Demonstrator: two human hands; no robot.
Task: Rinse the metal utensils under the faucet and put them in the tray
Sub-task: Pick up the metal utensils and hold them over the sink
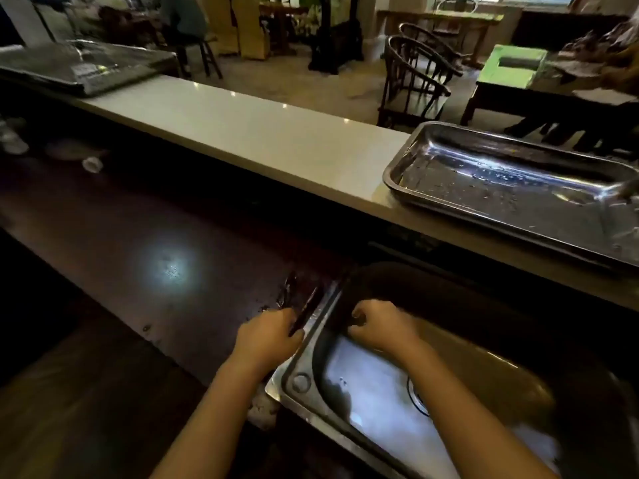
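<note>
Several dark metal utensils [294, 299] lie on the dark wet counter just left of the steel sink [311, 385]. My left hand [268, 337] rests on their near ends with its fingers curled around one of them. Over the sink's far left corner my right hand [377, 326] is curled shut, with nothing visible in it. A steel tray [449, 198] sits on the pale raised ledge at the right; its floor is wet. At the tray's right edge a shiny utensil [619, 195] shows partly. The faucet is not in view.
The sink drain [416, 397] lies under my right forearm. A pale ledge [242, 133] runs across behind the dark counter [138, 236]. A flat wrapped stack [79, 67] lies at the far left. Chairs and tables stand beyond the ledge.
</note>
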